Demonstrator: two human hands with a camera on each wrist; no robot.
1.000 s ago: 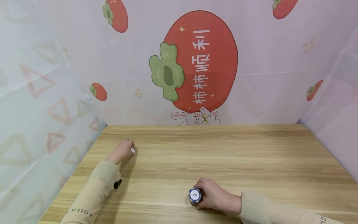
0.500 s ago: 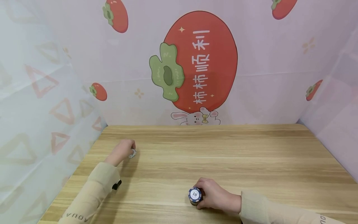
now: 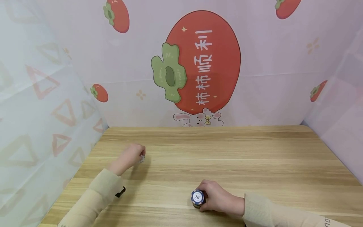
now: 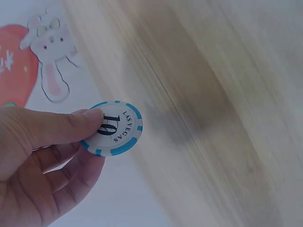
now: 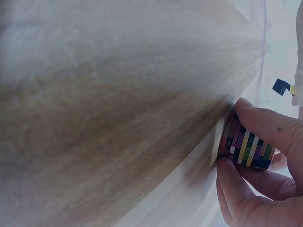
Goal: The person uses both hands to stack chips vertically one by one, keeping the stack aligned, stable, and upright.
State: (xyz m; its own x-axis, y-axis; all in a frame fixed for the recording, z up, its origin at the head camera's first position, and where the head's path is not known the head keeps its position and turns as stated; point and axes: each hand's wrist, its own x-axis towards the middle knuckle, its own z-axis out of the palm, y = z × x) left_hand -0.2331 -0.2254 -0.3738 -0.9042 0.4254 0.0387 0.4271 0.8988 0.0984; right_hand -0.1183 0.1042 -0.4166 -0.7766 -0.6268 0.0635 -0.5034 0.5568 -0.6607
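My left hand [image 3: 131, 157] pinches a single poker chip [image 4: 117, 132] between thumb and fingers, over the left part of the table. In the left wrist view the chip shows a white face marked 10 and LAS VEGAS, with a light-blue and white rim. The head view shows just a pale bit of it below the fingertips. At the front middle, my right hand [image 3: 216, 198] grips a stack of poker chips [image 3: 197, 197] from its right side. The top chip is blue-rimmed and marked 10. Seen from the right wrist, the stack [image 5: 247, 144] has many-coloured edges.
The light wooden table [image 3: 241, 157] ends at a back wall cloth [image 3: 263, 94] printed with red persimmons and a rabbit. Pale cloths hang along both sides. A black piece [image 3: 120, 191] sticks out at the left sleeve's cuff.
My left hand has moved right and a little toward me, with the chip pinched in it. The right hand and the stack have stayed in place.
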